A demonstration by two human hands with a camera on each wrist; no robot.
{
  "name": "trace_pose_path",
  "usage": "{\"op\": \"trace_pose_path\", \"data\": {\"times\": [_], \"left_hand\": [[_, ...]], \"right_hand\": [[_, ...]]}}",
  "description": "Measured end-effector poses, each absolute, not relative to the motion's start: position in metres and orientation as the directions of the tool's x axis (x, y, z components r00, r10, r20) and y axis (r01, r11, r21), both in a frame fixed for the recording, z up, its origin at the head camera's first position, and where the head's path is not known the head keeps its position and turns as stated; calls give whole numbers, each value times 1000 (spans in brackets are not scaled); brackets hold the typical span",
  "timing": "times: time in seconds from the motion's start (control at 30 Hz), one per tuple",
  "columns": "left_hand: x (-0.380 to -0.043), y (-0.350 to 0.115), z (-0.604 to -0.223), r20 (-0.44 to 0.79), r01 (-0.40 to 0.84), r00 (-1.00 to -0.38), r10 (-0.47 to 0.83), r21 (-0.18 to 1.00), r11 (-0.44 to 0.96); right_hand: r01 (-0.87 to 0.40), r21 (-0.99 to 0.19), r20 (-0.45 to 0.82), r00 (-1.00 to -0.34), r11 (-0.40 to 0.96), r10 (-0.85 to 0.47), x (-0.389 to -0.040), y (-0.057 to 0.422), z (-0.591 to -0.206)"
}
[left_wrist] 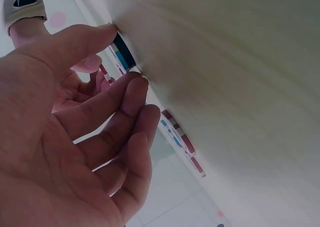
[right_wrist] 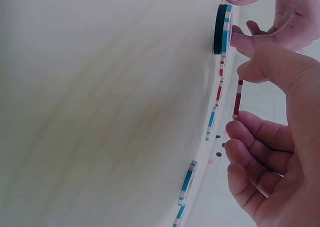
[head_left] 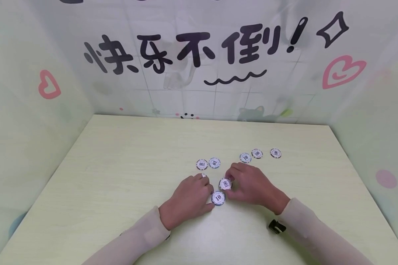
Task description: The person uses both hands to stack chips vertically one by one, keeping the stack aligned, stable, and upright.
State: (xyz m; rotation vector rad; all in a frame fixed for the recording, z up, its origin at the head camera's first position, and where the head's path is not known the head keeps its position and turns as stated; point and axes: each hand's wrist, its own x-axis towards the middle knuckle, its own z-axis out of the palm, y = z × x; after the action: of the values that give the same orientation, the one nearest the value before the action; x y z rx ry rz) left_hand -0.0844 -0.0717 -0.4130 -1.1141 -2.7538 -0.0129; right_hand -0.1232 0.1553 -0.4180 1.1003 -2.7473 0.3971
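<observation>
My right hand point(head_left: 252, 186) pinches a poker chip marked 100 point(head_left: 225, 183) by its edges, between thumb and fingertips. In the right wrist view that red-and-white chip point(right_wrist: 238, 99) is held up off the table. My left hand point(head_left: 190, 197) has its thumb and forefinger at opposite edges of a small stack topped by a blue-edged chip marked 10 point(head_left: 218, 198). Beneath that top chip the stack has a thick black layer point(right_wrist: 218, 29). Another chip point(head_left: 203, 175) peeks out past the left fingers, mostly hidden.
Beyond the hands, a 100 chip point(head_left: 202, 164) and a 10 chip point(head_left: 214, 163) lie side by side. Farther right are another 10 chip point(head_left: 245, 158) and two 100 chips point(head_left: 257, 153). A printed curtain point(head_left: 199, 92) stands behind the pale wooden table point(head_left: 136, 147).
</observation>
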Motion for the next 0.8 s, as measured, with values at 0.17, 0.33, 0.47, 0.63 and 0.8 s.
{"op": "trace_pose_path", "data": {"times": [0.17,0.33,0.47,0.63,0.8], "left_hand": [[-85,-71,-413,163,689,-708,687,-54,723],[-85,-71,-413,164,686,-710,685,-60,725],[-85,-71,-414,157,684,-713,683,-58,727],[-85,-72,-414,156,685,-713,684,-54,726],[-86,-72,-414,159,687,-712,684,-49,725]], "right_hand": [[-709,-202,234,-704,675,-670,-119,153,-417],[-744,-204,236,-668,636,-706,-116,152,-416],[-767,-192,239,-641,612,-729,-114,150,-416],[-784,-188,242,-621,592,-745,-112,148,-417],[-804,-178,252,-595,567,-763,-111,147,-418]]}}
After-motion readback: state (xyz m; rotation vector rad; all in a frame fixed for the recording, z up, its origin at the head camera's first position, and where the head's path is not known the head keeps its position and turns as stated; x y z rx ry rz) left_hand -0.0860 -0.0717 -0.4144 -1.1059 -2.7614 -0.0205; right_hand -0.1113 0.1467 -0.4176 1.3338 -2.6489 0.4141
